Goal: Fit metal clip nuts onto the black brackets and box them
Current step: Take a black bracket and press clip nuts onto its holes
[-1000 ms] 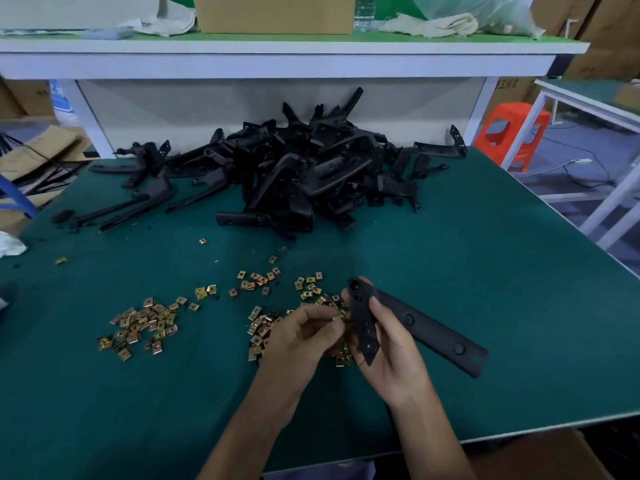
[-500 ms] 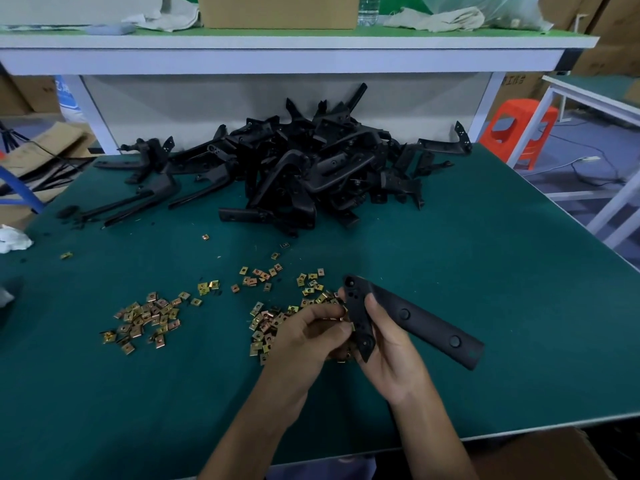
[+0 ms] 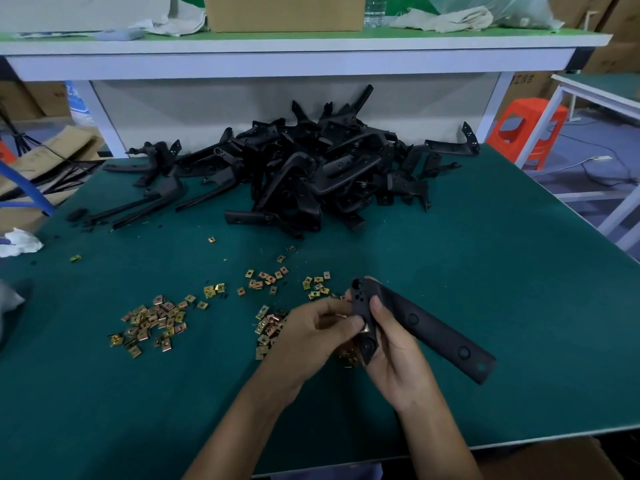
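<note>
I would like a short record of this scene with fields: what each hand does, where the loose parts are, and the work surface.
left hand: pinches a clip nut against the bracket's edge
right hand: grips the held bracket near its short end
loose clip nuts: scattered on the mat, left of the hands
bracket pile: far side of the table
surface: green mat
</note>
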Tool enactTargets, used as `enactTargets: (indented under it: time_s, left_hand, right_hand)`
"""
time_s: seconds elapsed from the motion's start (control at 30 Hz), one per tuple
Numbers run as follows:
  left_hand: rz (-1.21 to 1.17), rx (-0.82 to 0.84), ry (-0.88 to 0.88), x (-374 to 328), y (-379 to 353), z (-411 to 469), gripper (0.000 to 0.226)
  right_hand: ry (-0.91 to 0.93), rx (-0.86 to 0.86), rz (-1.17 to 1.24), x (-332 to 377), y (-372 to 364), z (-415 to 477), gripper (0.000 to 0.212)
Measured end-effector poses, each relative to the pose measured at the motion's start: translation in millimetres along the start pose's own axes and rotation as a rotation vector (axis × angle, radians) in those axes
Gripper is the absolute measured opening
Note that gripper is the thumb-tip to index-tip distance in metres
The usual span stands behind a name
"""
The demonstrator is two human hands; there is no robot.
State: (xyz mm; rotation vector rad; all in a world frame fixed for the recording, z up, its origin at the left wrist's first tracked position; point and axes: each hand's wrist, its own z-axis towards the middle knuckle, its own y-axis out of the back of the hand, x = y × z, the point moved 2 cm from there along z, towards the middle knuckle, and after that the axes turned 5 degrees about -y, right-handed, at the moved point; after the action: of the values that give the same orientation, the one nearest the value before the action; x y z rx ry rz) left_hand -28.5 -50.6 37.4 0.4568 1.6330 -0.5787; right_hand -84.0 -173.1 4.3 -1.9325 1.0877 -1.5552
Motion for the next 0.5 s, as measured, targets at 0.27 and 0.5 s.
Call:
enactTargets:
  time_s: [0.27, 0.5]
  left_hand:
    - [1.206, -0.141, -0.250, 5.1, 31.0, 82.0, 0.037]
    - [1.173, -0.191, -0.273, 4.4, 26.8, 92.0, 0.009]
  right_hand:
    - [0.028, -0.069, 0.179, 6.6, 3.7, 2.5, 0.031]
    - [0.007, -0.018, 0.164, 5.6, -0.3, 1.4, 0.026]
